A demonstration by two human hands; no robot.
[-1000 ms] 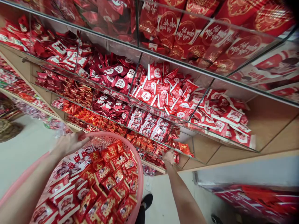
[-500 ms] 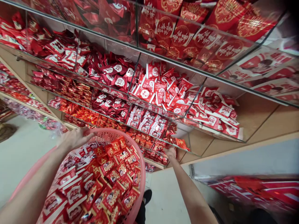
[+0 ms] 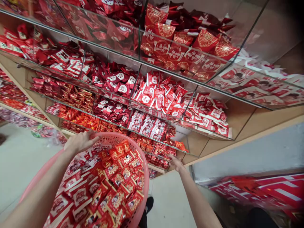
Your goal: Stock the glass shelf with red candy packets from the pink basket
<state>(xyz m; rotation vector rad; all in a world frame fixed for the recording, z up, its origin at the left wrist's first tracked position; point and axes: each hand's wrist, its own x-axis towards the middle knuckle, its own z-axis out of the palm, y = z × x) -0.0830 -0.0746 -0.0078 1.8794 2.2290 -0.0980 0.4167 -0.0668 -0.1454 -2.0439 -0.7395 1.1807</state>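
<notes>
My left hand (image 3: 79,142) is closed over the far left rim of a pink plastic basket (image 3: 142,152) with small holes in its wall. Small red and gold candy packets (image 3: 116,177) fill it, with red and white packets on the left side. At the front edge of the lowest shelf compartments is my right hand (image 3: 176,163), its fingers stretched out. Nothing shows in it, though the fingertips are slightly blurred. Just beyond those fingers lie red packets (image 3: 158,161) behind a clear panel.
Tiered shelves with clear dividers hold red packets (image 3: 163,95) and larger red and gold bags (image 3: 180,52). A wooden shelf edge (image 3: 237,142) runs down from the right. Red and white printed packaging (image 3: 273,190) lies at lower right. A dark shoe (image 3: 149,204) stands on the pale floor.
The view has shifted, bringing more of the upper shelf into sight. My right hand has drawn back slightly from the low shelf, its fingers now more visible. My left hand stays on the rim.
</notes>
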